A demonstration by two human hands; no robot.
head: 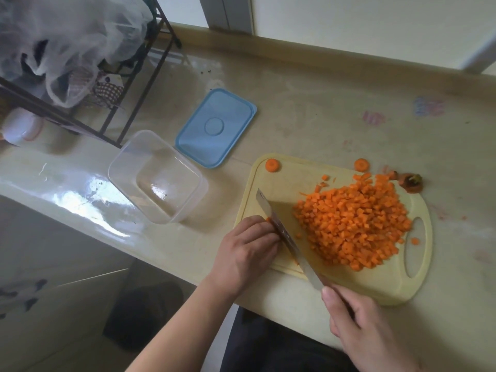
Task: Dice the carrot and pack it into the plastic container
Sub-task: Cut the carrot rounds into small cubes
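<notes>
The right hand [359, 320] grips the knife [284, 234]; the left hand [247, 251] pinches a carrot piece [268, 219] against its blade on the board [273, 183], beside the dice [354, 224].

Single head-worn wide-angle view, looked steeply down and forward from close above, pale yellow plastic cutting board [386, 285] sat toward four o'clock, glossy beige stone countertop [322, 108] ran toward twelve o'clock

Diced carrot [354, 222] piled on cutting board [281, 178]; container [158, 177] left of board; lid [216, 127] behind container.
</notes>
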